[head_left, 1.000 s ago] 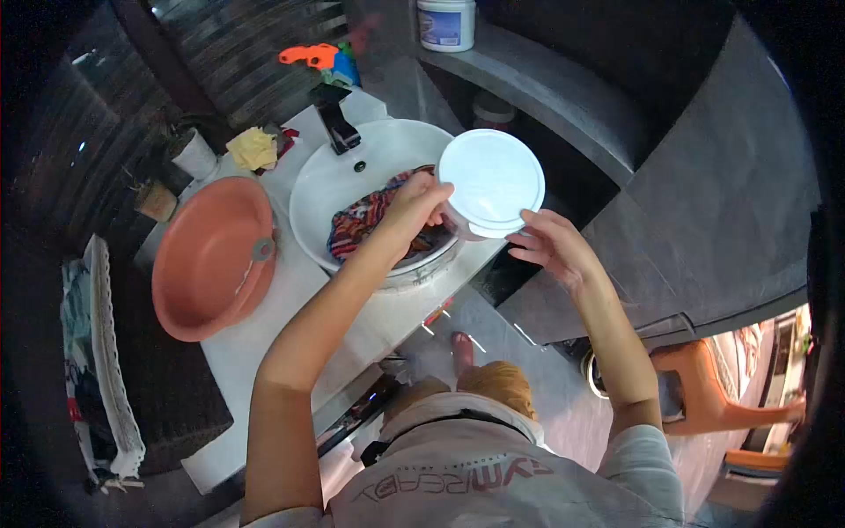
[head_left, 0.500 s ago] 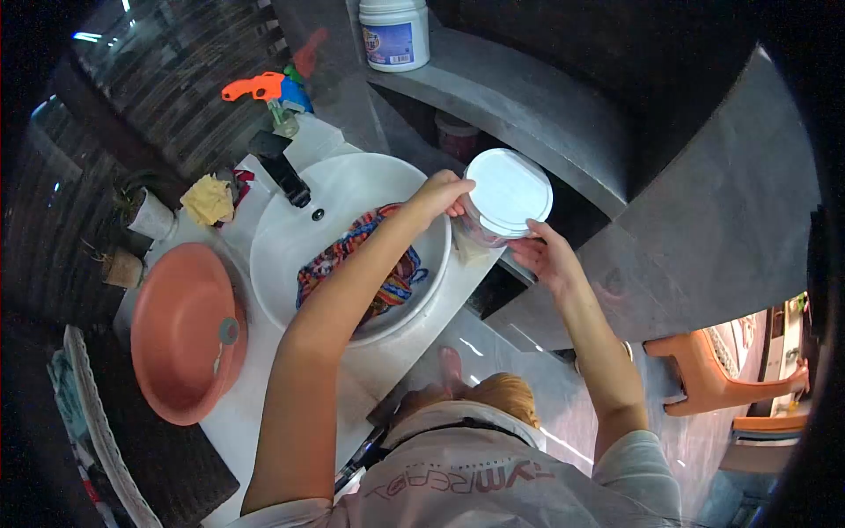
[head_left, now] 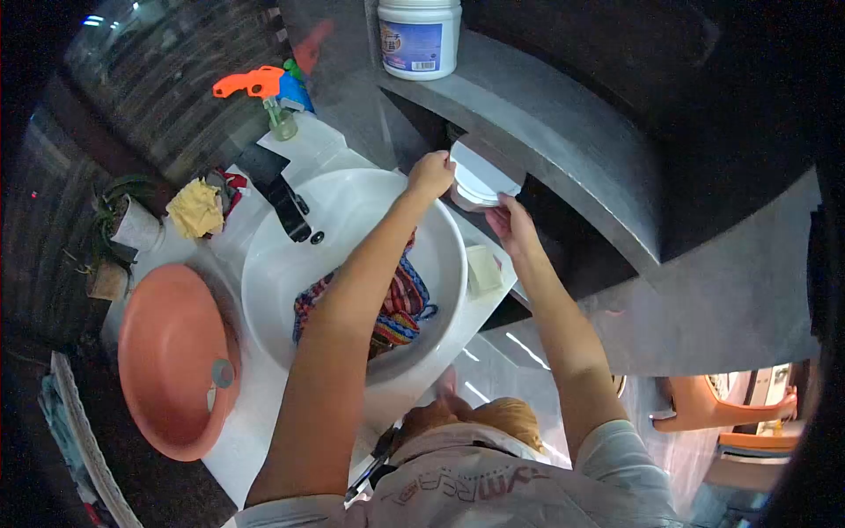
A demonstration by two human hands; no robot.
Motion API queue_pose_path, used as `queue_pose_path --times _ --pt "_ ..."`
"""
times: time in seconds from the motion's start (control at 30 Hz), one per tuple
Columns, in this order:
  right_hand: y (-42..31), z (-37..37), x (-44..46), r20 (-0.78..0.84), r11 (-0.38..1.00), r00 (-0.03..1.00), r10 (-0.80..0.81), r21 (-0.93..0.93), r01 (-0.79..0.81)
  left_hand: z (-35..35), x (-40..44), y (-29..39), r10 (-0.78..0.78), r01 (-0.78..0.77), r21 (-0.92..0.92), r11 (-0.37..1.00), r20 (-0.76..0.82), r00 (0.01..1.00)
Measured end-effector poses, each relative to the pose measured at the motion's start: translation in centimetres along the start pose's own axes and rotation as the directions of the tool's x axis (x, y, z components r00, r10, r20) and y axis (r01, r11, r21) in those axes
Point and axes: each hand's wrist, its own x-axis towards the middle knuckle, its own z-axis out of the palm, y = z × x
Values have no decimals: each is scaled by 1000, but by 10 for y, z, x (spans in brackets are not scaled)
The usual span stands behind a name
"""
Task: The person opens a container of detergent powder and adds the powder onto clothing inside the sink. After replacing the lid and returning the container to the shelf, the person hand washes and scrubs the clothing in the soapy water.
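Note:
Both my hands grip a round tub with a white lid (head_left: pixel 482 173), partly inside the dark recess under the curved grey ledge. My left hand (head_left: pixel 431 174) has its fingers closed on the near left edge, and my right hand (head_left: pixel 514 225) pinches the lower right rim. The ledge hides the tub's far side. Below my forearms, a multicoloured patterned cloth (head_left: pixel 407 304) lies crumpled in the white round basin (head_left: pixel 456 264). A pale, squarish block (head_left: pixel 483 271) rests on the counter's corner, just below my hands.
A white labelled tub (head_left: pixel 419 40) stands on the ledge (head_left: pixel 537 114). Left of the basin are a black faucet (head_left: pixel 286 207), a yellow crumpled cloth (head_left: pixel 196 209), an orange basin (head_left: pixel 172 352) and small potted plants (head_left: pixel 135 224). An orange-and-blue spray bottle (head_left: pixel 280 119) stands at the back.
Both hands have moved the tub up and left, from in front of the recess to partly under the ledge. The view has shifted, and the pale block now shows fully.

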Motion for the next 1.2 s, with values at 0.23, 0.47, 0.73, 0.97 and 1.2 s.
queue_pose_path --times 0.23,0.47,0.73,0.97,1.2 --pt "36 18 90 -16 984 989 144 111 -141 0 17 -16 -85 41 445 894 80 993" --pt "64 36 150 -60 948 969 239 229 -220 5 21 -16 -149 -52 599 799 282 948" --pt "85 54 163 42 965 972 230 120 -234 4 29 -14 -323 -5 687 726 347 881" --pt "124 33 192 20 934 940 341 -118 -337 4 24 -14 -258 -9 644 765 320 912" --pt "111 -9 201 205 948 926 319 -90 -306 -13 -4 -5 113 -110 361 926 11 994"
